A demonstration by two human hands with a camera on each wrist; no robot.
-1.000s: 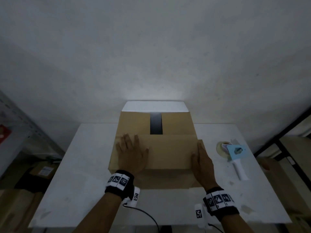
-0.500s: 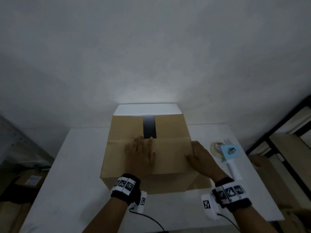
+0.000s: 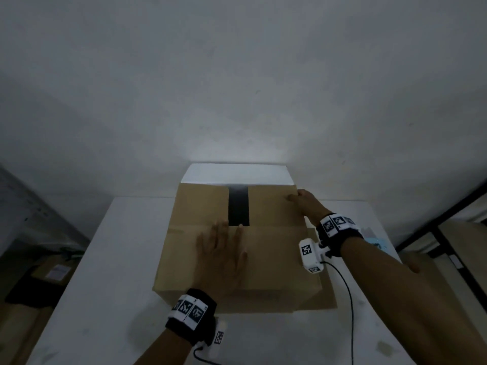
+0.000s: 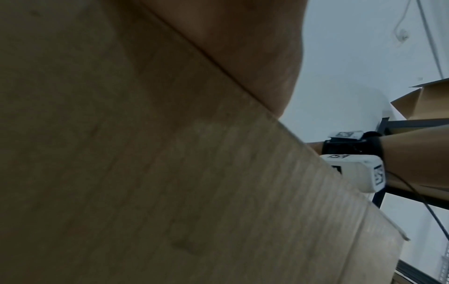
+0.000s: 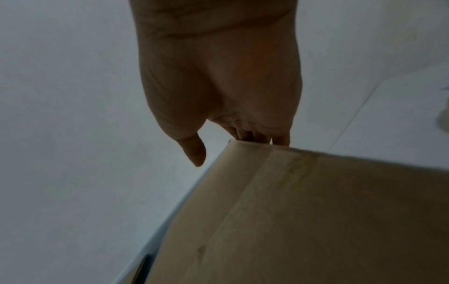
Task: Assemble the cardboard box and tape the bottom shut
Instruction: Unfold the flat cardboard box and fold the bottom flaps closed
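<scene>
Cardboard box [image 3: 237, 248] is sitting on the white surface [image 3: 110, 285], its near flap being pinned by the flat, spread left hand [image 3: 220, 255] while the right hand [image 3: 305, 204] is hooking fingers over the far flap's corner, apparently to fold it down.

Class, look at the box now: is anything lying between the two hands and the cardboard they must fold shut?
Nothing visible does. The left hand already lies flat on the near flap of the cardboard box, and the right hand has its fingers over the far right corner of that box.
</scene>
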